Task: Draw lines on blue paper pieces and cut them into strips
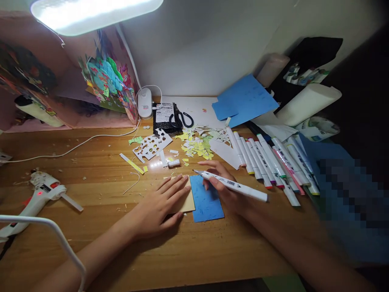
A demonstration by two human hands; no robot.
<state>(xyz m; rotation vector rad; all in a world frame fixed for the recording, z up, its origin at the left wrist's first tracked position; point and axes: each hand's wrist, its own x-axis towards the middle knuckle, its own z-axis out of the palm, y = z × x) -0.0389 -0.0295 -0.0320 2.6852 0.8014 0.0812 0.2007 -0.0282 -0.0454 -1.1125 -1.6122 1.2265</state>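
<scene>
My left hand (162,207) lies flat with its fingers spread on a cream card (187,202), covering much of it. Right beside that card is a blue card (208,202) with darker marks on its surface. My right hand (226,188) grips a white marker (237,187) between thumb and fingers, over the right part of the blue card. The marker's uncapped tip points left, near the top edge of the blue card. A small white cap (174,163) rests on the table above my left hand.
Paper scraps (199,148) and black scissors (182,119) lie at the back middle. Several markers (264,162) are lined up at the right. A glue gun (39,198) is at the left, and a white cable (75,148) crosses behind it. Blue sheets (247,99) lie at the back right.
</scene>
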